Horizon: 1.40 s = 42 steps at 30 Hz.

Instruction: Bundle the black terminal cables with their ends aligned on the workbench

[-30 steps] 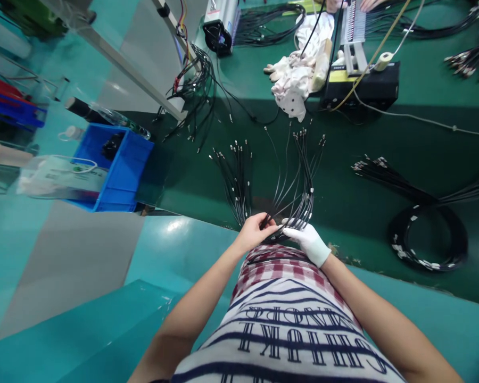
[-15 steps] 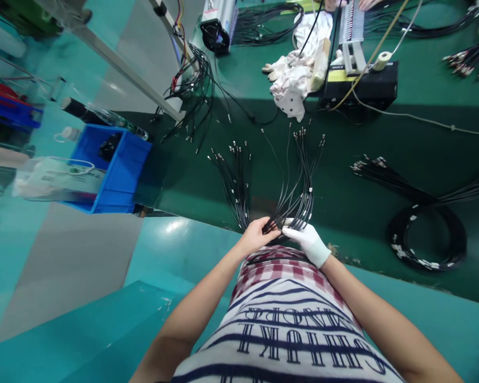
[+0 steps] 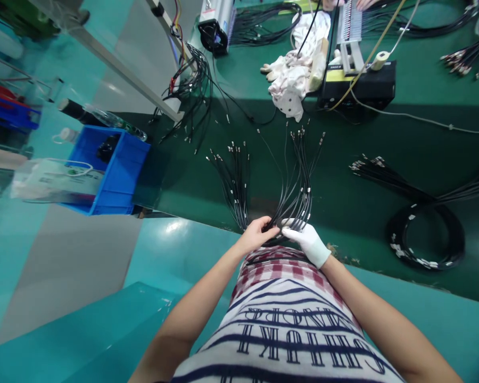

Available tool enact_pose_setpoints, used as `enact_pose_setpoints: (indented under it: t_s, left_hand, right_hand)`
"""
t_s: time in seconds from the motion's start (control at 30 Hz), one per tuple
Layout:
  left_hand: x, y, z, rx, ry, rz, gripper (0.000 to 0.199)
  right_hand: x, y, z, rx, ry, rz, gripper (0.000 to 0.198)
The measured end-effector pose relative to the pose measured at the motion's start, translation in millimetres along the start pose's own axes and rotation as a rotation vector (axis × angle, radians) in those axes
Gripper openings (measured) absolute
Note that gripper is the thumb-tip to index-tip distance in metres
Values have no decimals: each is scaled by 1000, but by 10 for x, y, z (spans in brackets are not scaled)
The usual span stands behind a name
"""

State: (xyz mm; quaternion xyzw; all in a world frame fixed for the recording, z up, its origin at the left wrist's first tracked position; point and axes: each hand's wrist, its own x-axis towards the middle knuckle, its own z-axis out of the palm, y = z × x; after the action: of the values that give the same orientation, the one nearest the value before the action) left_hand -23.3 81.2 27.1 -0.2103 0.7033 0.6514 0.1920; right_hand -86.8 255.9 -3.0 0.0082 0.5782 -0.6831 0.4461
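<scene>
On the green bench (image 3: 343, 207), black cables (image 3: 293, 191) fan from both hands' fingers (image 3: 272, 230).

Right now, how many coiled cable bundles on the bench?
1: a black coil at the bench's right side, right of the gloved right hand. The other cables lie fanned or in straight bunches; more may sit out of frame.

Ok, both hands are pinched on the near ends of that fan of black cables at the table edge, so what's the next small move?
Probably pinch the near ends tighter into one bundle. The bare left hand and gloved right hand meet on the black cables at the edge of the green table, but the far, metal-tipped ends splay apart. A second cable bunch lies just to the left, close enough to tangle.
</scene>
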Motion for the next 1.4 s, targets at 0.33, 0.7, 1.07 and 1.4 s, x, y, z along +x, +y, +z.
enact_pose_setpoints:
  t_s: [0.33, 0.7, 1.07, 1.4]
  left_hand:
    - [30, 773, -849, -137, 283, 145, 42]
    - [-447, 1533, -797, 539, 426, 419, 21]
    - [-329, -203, -203, 620, -488, 5, 35]
    - [-16, -173, -302, 660, -353, 40, 36]
  right_hand:
    - [109, 521, -490, -214, 157, 139, 24]
    - [80, 137, -798, -378, 10, 317, 35]
    - [1264, -546, -83, 458, -73, 236, 55]
    - [574, -1024, 388, 12, -344, -347, 37]
